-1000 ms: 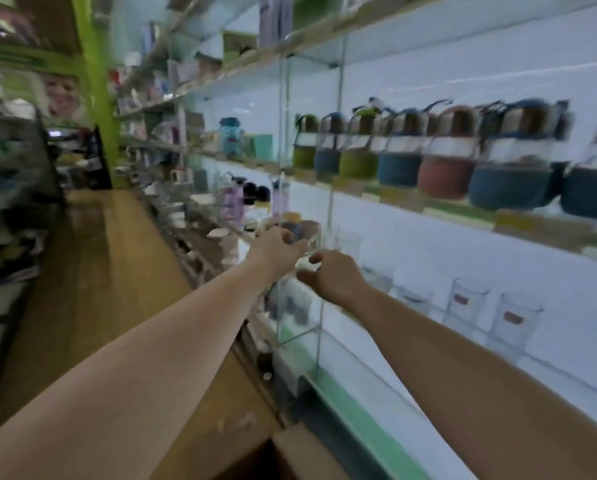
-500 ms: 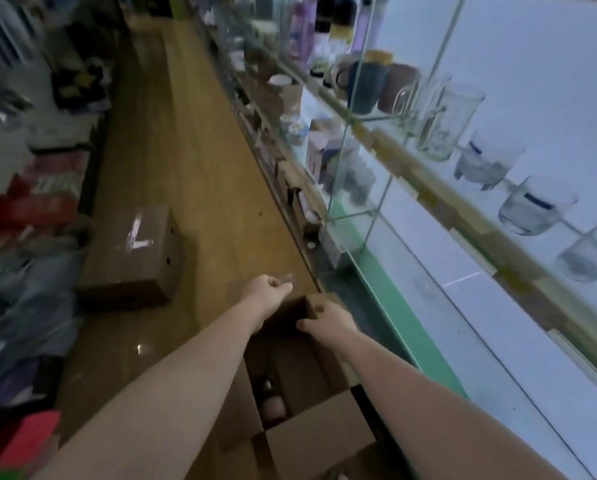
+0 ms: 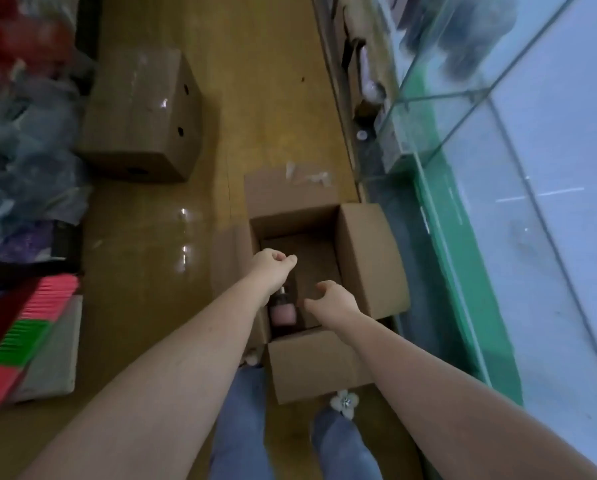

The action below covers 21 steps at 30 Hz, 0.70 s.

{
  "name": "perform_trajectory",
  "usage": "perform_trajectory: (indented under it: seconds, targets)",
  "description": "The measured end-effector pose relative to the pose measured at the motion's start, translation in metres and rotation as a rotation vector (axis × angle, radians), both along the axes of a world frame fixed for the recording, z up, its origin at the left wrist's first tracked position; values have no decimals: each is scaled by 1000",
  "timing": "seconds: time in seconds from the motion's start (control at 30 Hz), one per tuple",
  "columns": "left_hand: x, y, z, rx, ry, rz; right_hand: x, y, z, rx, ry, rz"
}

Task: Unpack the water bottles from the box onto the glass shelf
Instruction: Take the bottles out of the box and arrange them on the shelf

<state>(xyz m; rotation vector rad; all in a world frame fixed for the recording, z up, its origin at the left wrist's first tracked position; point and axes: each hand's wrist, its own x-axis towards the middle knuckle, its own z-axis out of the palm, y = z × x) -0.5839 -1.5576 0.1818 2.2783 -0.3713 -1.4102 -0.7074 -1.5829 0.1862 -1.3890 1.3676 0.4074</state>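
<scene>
Floor: yellow-brown, glossy, with small bright light reflections near its centre. Closed cardboard carton stands on the floor, tape on top, round holes in its side. Left of the carton: crumpled plastic bags; below those, a stack of pink and green packs. Well right of the carton: glass display case with green base trim, running along the aisle edge.

Brown box, pink bottle (dark cap); green shelf edge; blue jeans
</scene>
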Motion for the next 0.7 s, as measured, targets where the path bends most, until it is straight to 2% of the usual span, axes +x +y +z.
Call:
perform_trajectory:
  seconds: [0.43, 0.57, 0.7]
  targets:
    - [26, -21, -352, 271, 41, -97, 42, -4, -352, 237, 136, -149]
    - [22, -15, -427, 341, 33, -80, 52, 7, -429, 278, 169, -163]
    - [20, -18, -470, 341, -4, -51, 61, 9, -470, 269, 204, -144]
